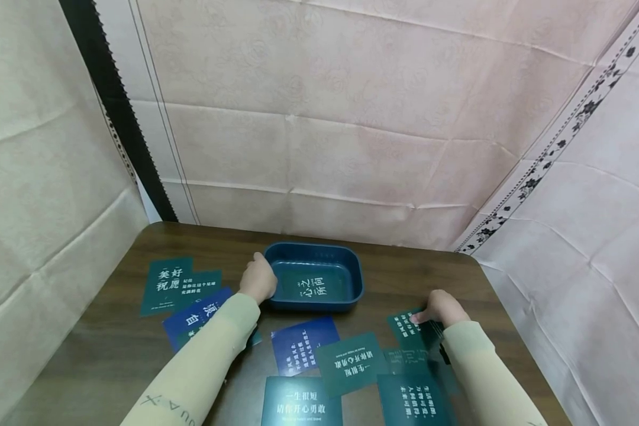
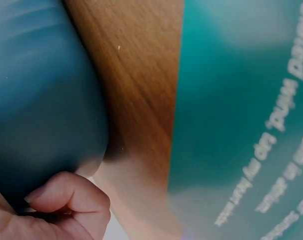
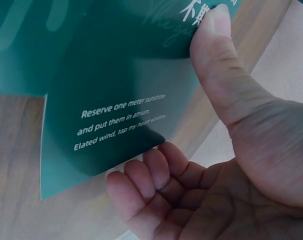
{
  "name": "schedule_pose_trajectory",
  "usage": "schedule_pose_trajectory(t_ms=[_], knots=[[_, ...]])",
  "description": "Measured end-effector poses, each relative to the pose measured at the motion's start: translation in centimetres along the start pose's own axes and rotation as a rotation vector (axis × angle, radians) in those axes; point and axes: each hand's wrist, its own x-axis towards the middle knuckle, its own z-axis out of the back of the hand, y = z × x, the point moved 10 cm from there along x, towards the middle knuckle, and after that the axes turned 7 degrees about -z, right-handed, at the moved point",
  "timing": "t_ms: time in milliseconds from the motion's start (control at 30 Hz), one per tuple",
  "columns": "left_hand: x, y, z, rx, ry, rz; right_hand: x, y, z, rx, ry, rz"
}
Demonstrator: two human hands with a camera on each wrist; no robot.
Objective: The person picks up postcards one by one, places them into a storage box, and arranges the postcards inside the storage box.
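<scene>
My left hand (image 1: pixel 258 278) grips the left end of a dark blue rectangular tray (image 1: pixel 319 251) at the back of the table. In the left wrist view, its thumb and a bent finger close at the corner of the tray (image 2: pixel 46 85). One green card (image 1: pixel 293 289) with white writing lies inside the tray. At the right, my right hand (image 1: pixel 443 309) pinches a green printed card (image 1: pixel 402 327). The right wrist view has the thumb on the face of this card (image 3: pixel 111 75) and the fingertips along its lower edge.
Several green and blue cards overlap at the front: a blue card (image 1: pixel 302 348), a green card (image 1: pixel 351 362) and others. Another group, with a green card (image 1: pixel 162 296), lies at the left, partly behind my left sleeve. Pale cloth (image 1: pixel 319 148) hangs behind the wooden table (image 1: pixel 101 331).
</scene>
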Motion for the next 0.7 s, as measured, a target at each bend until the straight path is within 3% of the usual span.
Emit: schedule_pose_trajectory(t_ms=[167,500,700], knots=[[0.1,0.0,0.0,0.0,-0.008,-0.002,-0.2,-0.1,0.0,0.004,-0.005,-0.012],[0.0,-0.2,0.1,0.006,-0.007,-0.006,-0.5,-1.3,0.4,-0.096,-0.053,-0.111],[-0.1,-0.1,0.1,0.01,-0.01,-0.004,-0.2,-1.8,0.2,-0.054,-0.05,-0.121]])
